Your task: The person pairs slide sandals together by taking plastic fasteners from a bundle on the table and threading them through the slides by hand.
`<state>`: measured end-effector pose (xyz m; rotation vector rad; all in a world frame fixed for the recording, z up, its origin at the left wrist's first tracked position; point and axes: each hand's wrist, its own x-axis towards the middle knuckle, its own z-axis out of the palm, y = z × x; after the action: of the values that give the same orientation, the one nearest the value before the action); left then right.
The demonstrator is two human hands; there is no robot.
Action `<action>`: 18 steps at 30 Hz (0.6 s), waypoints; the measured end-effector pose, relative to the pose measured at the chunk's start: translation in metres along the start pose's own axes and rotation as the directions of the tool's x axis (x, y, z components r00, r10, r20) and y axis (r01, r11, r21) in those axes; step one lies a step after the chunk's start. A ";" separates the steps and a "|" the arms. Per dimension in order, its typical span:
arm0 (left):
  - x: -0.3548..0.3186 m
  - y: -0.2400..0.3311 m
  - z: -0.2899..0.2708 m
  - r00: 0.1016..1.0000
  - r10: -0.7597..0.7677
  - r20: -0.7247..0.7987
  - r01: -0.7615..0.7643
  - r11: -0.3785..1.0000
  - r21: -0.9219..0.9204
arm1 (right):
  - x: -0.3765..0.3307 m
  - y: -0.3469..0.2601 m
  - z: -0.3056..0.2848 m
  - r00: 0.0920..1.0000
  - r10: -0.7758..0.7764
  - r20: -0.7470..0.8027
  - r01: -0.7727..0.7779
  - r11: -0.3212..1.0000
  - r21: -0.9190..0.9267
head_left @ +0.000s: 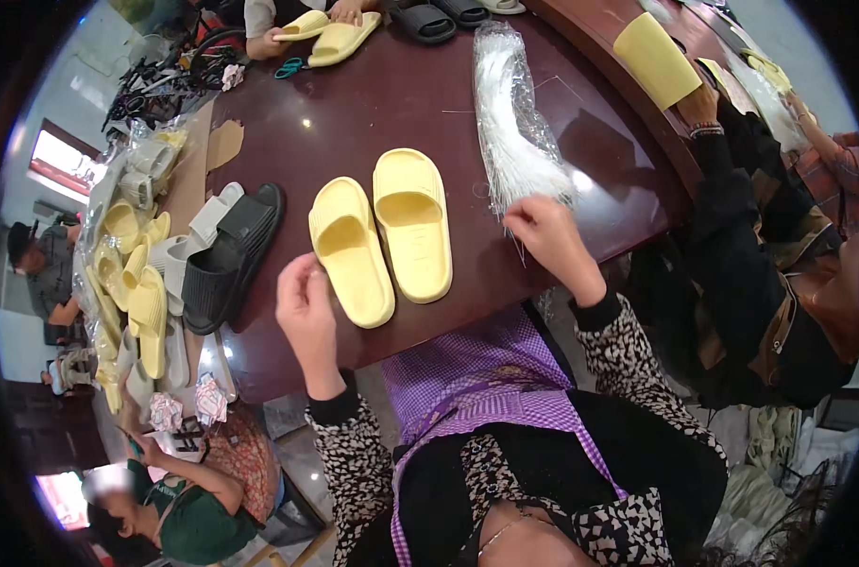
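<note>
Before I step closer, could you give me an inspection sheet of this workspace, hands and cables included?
Surface: dark red, glossy tabletop, with light glare.
Job's things: two yellow slippers side by side; thin white strands in clear plastic to their right.
Clutter: dark slippers and a slipper heap at left; teal scissors near the far edge.
Hands: left hand beside the left slipper, contact unclear; right hand at the strands' near end, grip unclear.
Cables: nothing seen.
Surroundings: other people nearby; a person at right holds a yellow sheet.
</note>
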<state>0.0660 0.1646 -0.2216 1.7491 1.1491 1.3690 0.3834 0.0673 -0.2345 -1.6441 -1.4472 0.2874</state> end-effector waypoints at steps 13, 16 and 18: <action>-0.052 0.029 0.070 0.958 -0.020 0.285 0.028 0.999 -0.024 | -0.034 0.027 0.027 0.983 -0.108 -0.151 0.034 0.905 -0.425; -0.054 0.037 0.076 0.938 -0.077 0.338 0.089 0.996 -0.018 | -0.034 0.025 0.025 0.989 -0.084 -0.120 0.029 0.916 -0.401; -0.054 0.040 0.083 0.926 -0.102 0.364 0.116 0.993 -0.017 | -0.035 0.022 0.021 0.992 -0.075 -0.106 0.028 0.920 -0.391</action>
<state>0.1520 0.1017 -0.2313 1.7877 0.9897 0.9431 0.3731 0.0479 -0.2757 -1.8968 -1.5208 -0.1392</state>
